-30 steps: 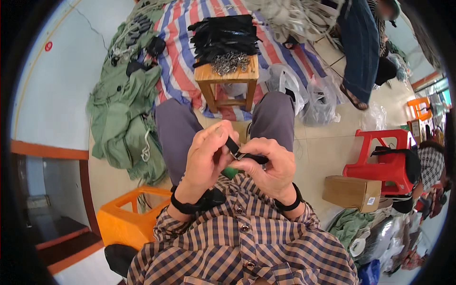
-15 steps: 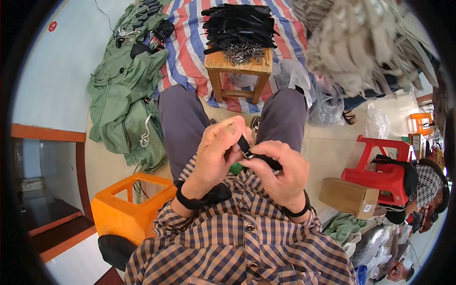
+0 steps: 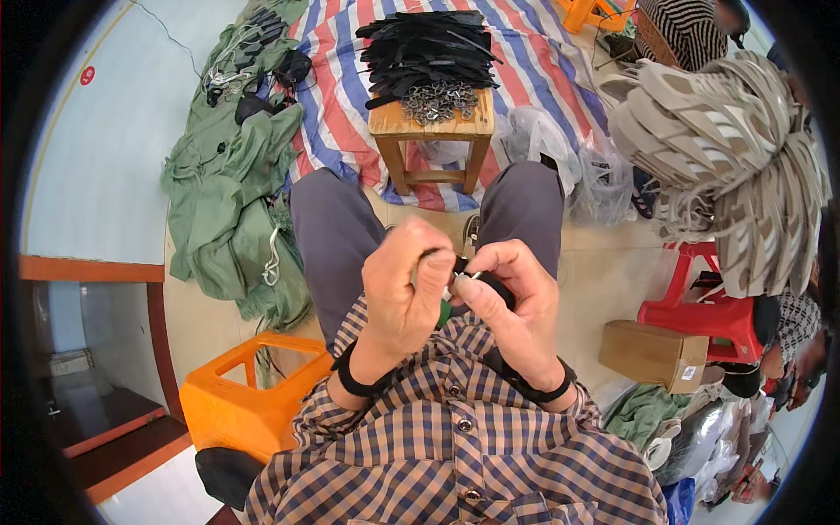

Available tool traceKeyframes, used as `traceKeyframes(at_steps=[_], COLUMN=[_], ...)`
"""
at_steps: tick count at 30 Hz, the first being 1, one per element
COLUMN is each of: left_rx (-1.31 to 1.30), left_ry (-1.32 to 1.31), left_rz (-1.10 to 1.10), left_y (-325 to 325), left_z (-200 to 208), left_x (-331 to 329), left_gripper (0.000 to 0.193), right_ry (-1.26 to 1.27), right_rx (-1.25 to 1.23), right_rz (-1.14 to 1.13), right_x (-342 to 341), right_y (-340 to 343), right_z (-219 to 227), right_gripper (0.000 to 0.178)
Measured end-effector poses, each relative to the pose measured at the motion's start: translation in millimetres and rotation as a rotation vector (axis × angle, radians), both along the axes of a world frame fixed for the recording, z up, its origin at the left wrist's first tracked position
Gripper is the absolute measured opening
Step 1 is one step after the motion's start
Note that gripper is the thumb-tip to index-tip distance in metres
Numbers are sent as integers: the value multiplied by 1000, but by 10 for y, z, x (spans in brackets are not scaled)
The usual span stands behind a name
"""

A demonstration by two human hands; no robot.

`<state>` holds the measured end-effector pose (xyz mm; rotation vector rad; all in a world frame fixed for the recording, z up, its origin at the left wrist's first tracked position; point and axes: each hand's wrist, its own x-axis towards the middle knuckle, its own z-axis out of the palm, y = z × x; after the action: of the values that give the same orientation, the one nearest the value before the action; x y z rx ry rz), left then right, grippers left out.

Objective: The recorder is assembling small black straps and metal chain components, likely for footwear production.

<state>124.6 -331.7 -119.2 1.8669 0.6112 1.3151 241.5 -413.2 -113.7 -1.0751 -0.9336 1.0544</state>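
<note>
Over my lap, my left hand (image 3: 402, 284) is closed with thumb and bent forefinger on one end of a black strap. My right hand (image 3: 516, 306) pinches the same black strap (image 3: 497, 287) and a small shiny metal buckle (image 3: 470, 276) on it. The strap curves out between the right fingers. Something green (image 3: 445, 312) shows just below the left fingertips; its kind is unclear. Past my knees, a wooden stool (image 3: 429, 128) carries a pile of black straps (image 3: 429, 54) and a heap of metal buckles (image 3: 440, 101).
Green cloth (image 3: 226, 192) lies left on the floor, an orange stool (image 3: 229, 411) beside me. Striped sheeting (image 3: 542, 70) and plastic bags (image 3: 604, 179) lie ahead. At right are a bundle of beige shoe uppers (image 3: 700, 122), a red stool (image 3: 700, 317) and a cardboard box (image 3: 647, 350).
My left hand has turned and lowered slightly, and its fingers have curled further. The metal buckle shows more at the right fingertips. The bundle of shoe uppers has swung right and down.
</note>
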Motion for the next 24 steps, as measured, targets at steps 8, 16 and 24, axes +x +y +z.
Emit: traceKeyframes(at_steps=[8,16,24], left_rx=[-343,-318,-393], left_ry=[-117,-15,21], left_rz=[-88,-60,-71], left_y=[-69,-56,-55], left_z=[74,28,-9], left_x=[-33,-41,-62], left_gripper=[25,23,25], right_ry=[293,78,-24], right_rx=[30,-71,-142], right_rz=[78,84,128], right_x=[-24,8,50], right_y=[14,28,-15], right_z=[-14,-67,-99], right_gripper=[17,14,13])
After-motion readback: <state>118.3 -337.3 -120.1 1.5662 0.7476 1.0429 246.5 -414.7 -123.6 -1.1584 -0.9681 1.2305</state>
